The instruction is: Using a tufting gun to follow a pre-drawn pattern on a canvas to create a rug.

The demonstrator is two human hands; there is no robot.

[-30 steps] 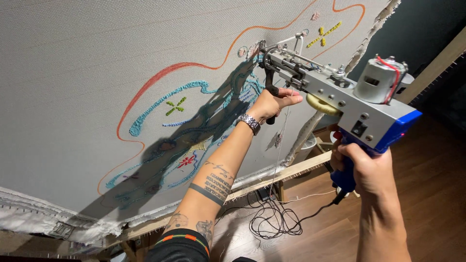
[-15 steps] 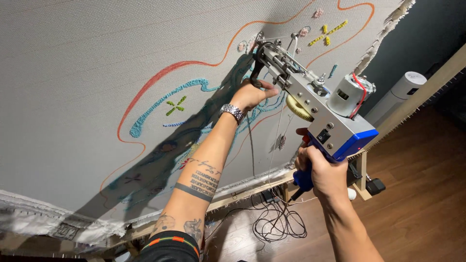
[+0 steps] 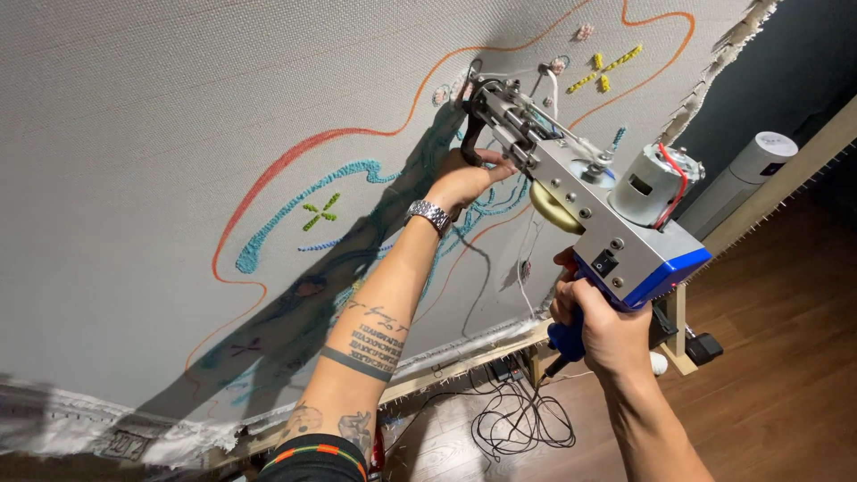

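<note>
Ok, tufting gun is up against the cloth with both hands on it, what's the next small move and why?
Probably guide the tufting gun along the teal line: its tip already meets the cloth, the left hand grips the front handle, the right hand the blue grip.

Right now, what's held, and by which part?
A tufting gun: right hand grips its blue rear handle, left hand holds the black front handle near the needle end, against the cloth.

Stretched grey tufting cloth (image 3: pixel 161 134) on a wooden frame (image 3: pixel 464 361), bearing orange drawn outlines and short runs of teal, green and yellow yarn. Below, a wood-plank floor (image 3: pixel 768 393) carries a tangle of black cable (image 3: pixel 522 419) near the frame's foot.
</note>
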